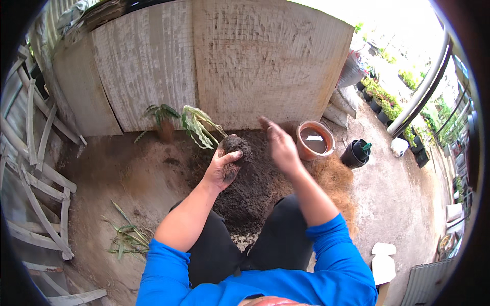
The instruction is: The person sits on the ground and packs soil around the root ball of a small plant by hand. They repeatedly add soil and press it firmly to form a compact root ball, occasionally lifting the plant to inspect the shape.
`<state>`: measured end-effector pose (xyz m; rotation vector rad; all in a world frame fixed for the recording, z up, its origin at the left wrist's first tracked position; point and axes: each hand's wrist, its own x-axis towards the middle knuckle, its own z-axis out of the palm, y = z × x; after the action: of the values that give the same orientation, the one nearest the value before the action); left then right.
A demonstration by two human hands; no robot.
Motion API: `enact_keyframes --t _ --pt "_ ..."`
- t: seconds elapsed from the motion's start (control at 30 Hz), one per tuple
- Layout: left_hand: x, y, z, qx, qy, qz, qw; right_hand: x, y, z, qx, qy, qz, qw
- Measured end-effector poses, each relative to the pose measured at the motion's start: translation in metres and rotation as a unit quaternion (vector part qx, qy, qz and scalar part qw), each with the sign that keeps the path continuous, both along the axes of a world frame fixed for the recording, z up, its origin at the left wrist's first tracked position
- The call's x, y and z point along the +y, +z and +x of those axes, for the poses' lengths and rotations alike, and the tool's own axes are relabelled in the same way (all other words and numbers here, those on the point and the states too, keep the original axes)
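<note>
The plant (198,127) has long, wavy-edged green leaves (193,122), some pale, stretching forward and left; its root ball (239,147) is dark, rounded and crumbly, held in the left hand (222,164) above the soil (246,196).

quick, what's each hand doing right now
Left hand: closed around a soil clump.
Right hand: open, slightly blurred, seemingly empty.

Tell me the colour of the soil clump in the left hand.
The soil clump is dark brown, best seen in the head view.
</note>
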<state>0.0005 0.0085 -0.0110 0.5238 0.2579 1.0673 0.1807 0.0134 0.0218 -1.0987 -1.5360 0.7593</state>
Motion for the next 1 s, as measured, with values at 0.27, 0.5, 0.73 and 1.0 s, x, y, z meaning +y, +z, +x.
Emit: enact_keyframes --t 0.27,0.5,0.73,1.0 --pt "-0.021 0.002 -0.002 0.033 -0.02 0.051 0.998 -0.056 -0.024 -0.063 -0.132 -0.068 0.156 0.976" --pt "-0.032 0.0 0.002 0.02 -0.026 0.062 0.998 -0.062 -0.035 -0.059 -0.07 -0.077 0.167 0.981" --pt "-0.036 -0.003 0.025 0.002 0.062 -0.036 0.997 -0.054 -0.042 -0.063 0.016 -0.117 0.201 0.972" --pt "-0.047 0.026 0.047 0.039 0.163 -0.135 0.977 -0.049 -0.043 -0.056 0.029 -0.07 0.149 0.986"
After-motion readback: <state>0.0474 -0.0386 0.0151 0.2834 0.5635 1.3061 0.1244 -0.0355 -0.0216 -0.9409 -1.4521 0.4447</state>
